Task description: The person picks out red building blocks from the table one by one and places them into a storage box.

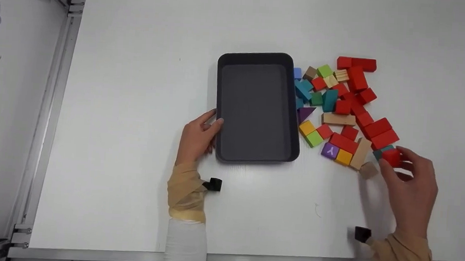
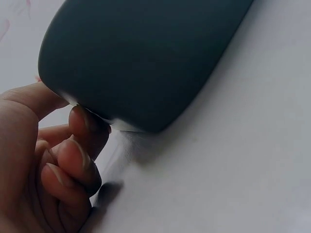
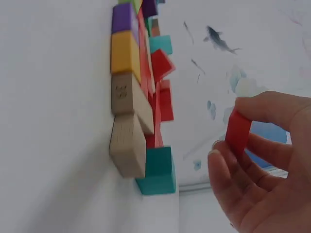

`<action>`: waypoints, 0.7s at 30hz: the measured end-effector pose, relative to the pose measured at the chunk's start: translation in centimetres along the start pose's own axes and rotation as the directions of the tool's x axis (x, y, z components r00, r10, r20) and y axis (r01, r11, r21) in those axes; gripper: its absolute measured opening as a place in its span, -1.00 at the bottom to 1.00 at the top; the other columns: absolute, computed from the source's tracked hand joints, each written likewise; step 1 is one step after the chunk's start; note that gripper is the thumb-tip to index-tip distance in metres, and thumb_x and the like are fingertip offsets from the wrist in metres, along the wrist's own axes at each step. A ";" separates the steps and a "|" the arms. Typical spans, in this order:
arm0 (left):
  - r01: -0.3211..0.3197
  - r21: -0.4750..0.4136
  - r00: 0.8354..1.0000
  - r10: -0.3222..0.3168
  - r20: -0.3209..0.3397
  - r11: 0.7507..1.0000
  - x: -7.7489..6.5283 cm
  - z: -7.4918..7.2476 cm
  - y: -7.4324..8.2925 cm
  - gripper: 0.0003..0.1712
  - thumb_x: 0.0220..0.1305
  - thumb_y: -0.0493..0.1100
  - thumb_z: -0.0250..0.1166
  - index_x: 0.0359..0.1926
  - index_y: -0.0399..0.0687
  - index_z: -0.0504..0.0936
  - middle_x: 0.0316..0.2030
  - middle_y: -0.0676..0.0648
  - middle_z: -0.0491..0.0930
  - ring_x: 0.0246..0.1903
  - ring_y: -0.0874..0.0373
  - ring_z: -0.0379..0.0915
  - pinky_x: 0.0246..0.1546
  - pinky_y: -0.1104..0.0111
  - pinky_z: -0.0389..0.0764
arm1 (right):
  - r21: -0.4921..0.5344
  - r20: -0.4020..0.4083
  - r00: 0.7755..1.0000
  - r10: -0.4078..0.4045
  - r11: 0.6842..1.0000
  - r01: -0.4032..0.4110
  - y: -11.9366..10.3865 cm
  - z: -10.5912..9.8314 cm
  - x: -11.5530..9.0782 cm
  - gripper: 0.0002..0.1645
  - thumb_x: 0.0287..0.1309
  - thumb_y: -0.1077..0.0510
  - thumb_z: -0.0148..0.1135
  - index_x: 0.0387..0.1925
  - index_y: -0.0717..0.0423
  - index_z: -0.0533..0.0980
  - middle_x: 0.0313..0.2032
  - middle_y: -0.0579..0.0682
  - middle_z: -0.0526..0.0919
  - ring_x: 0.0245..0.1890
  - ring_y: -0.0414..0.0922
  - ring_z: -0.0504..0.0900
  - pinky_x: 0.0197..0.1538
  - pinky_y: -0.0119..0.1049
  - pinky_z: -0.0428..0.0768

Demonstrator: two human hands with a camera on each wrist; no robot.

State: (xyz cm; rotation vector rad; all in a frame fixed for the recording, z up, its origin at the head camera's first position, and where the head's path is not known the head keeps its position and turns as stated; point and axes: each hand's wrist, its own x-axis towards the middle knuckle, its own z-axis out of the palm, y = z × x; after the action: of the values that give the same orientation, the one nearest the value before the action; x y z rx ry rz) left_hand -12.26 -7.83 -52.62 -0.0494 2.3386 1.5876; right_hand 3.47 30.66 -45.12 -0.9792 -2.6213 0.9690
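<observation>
A dark grey rectangular tray (image 1: 258,112) lies on the white table. My left hand (image 1: 197,138) grips its left side, thumb over the rim; in the left wrist view the other fingers (image 2: 77,165) curl below the tray's dark outer wall (image 2: 131,63). At the right, my right hand (image 1: 414,186) pinches a red block (image 3: 238,133) between thumb and fingertips, raised above the table. Close by the held block are a teal block (image 3: 158,170) and a plain wooden block (image 3: 127,145) at the near end of the pile.
Right of the tray spreads a pile of wooden blocks, with many red ones (image 1: 385,134), a purple block (image 1: 330,151) with a white letter, a yellow block (image 1: 344,157) and a long wooden block (image 1: 338,119). Metal rails (image 1: 87,255) border the table's near and left sides.
</observation>
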 end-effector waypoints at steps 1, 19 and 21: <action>-0.002 0.004 1.000 0.002 0.003 1.000 0.0 0.0 0.0 -0.38 0.07 0.31 0.13 0.16 0.30 0.37 -0.70 -0.07 0.50 -0.82 0.01 0.36 -0.76 0.26 0.43 | 0.045 -0.022 0.999 -0.024 0.999 0.025 -0.4 0.2 -0.1 -0.34 -0.05 -0.02 0.31 0.16 -0.20 0.33 0.02 -0.10 0.39 -0.06 -0.17 0.39 -0.17 -0.53 0.40; -0.004 0.018 1.000 0.004 0.002 1.000 0.2 -0.1 0.2 -0.37 0.08 0.32 0.11 0.18 0.32 0.35 -0.69 -0.09 0.49 -0.81 0.03 0.35 -0.76 0.29 0.43 | 0.828 0.165 0.923 -0.347 0.558 0.062 -10.4 3.3 0.9 -0.46 0.04 0.26 0.22 0.12 0.15 0.35 0.03 0.23 0.33 -0.08 0.06 0.41 -0.17 -0.33 0.53; 0.002 0.028 1.000 -0.003 0.007 1.000 -0.2 0.0 -0.1 -0.36 0.07 0.33 0.10 0.18 0.31 0.35 -0.69 -0.09 0.49 -0.81 0.04 0.35 -0.76 0.28 0.42 | 0.781 0.190 0.917 -0.350 0.620 0.075 -11.1 4.2 1.2 -0.45 0.03 0.17 0.25 0.11 0.09 0.37 -0.01 0.19 0.38 -0.14 0.06 0.43 -0.20 -0.33 0.53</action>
State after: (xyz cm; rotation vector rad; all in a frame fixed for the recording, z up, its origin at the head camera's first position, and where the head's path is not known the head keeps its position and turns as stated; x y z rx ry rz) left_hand -12.11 -7.93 -52.66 -0.0406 2.3543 1.5510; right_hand -4.76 22.91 -41.40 -0.2765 -2.0487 2.0578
